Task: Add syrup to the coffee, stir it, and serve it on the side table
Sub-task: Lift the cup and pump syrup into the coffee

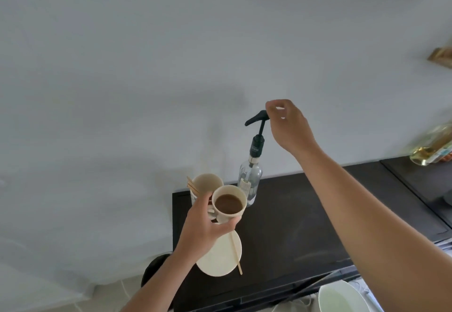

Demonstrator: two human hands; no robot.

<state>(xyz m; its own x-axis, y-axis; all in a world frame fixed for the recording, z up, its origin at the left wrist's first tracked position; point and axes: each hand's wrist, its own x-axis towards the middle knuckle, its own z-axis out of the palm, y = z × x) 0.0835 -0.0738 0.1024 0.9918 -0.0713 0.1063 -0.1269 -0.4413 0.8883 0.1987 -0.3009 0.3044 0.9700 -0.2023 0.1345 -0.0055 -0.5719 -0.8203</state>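
My left hand (206, 226) grips a cream cup of coffee (229, 204), holding it raised above the dark table, just left of the syrup bottle (252, 177). The bottle is clear glass with a black pump (256, 118), its spout pointing left above the cup. My right hand (287, 126) hovers at the pump head, fingers loosely curled, fingertips at the back of the pump top. A cream saucer (220, 260) lies on the table below the cup, with a wooden stirrer (236, 254) resting across it.
A second cream cup (206, 182) holding wooden sticks stands behind the coffee. The dark table (293, 226) stretches right to another dark surface (420, 189). A white bowl (342, 298) sits at the bottom right. A pale wall rises behind.
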